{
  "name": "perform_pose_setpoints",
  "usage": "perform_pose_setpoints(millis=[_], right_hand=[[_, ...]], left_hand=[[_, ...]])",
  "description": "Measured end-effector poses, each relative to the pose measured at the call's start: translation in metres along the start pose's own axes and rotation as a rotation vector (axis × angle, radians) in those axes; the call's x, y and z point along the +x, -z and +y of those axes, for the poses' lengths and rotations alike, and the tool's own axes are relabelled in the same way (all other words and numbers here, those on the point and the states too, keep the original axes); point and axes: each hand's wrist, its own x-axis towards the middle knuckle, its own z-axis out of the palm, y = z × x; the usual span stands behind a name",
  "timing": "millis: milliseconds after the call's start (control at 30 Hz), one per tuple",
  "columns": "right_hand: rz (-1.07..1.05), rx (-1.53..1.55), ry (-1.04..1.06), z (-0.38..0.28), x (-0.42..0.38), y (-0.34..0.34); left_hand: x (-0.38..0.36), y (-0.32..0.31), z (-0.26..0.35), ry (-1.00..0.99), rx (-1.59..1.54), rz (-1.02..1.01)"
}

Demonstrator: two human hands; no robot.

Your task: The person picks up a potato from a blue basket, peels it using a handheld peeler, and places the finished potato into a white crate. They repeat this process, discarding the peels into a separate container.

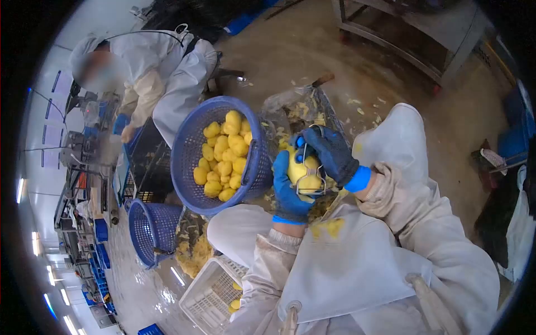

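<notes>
Left hand point(289, 192), blue-gloved, closes around a yellow peeled potato point(301, 170) above the lap, right hand point(330, 152) pinches a wire-framed metal peeler point(311, 181) on it; round blue plastic basket point(220, 153) beside already holds many peeled ones.

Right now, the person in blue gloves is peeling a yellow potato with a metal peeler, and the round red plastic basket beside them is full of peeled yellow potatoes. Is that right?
Not quite: the round plastic basket holding the peeled yellow potatoes is blue, not red, as the head view shows. The rest holds: the left hand grips the yellow potato while the right hand works the metal peeler on it.
</notes>
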Motion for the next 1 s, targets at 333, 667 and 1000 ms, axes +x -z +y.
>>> perform_pose_setpoints(millis=[333, 667, 1000], right_hand=[[0.082, 0.077, -0.004, 0.007, 0.004, 0.004], [0.041, 0.054, -0.065, 0.026, 0.010, 0.002], [0.032, -0.041, 0.020, 0.017, 0.041, 0.035]], left_hand=[[0.000, -0.013, -0.002, -0.149, 0.072, 0.105], [0.005, 0.003, 0.001, -0.118, 0.036, 0.050], [-0.009, -0.022, -0.006, -0.211, 0.088, 0.131]])
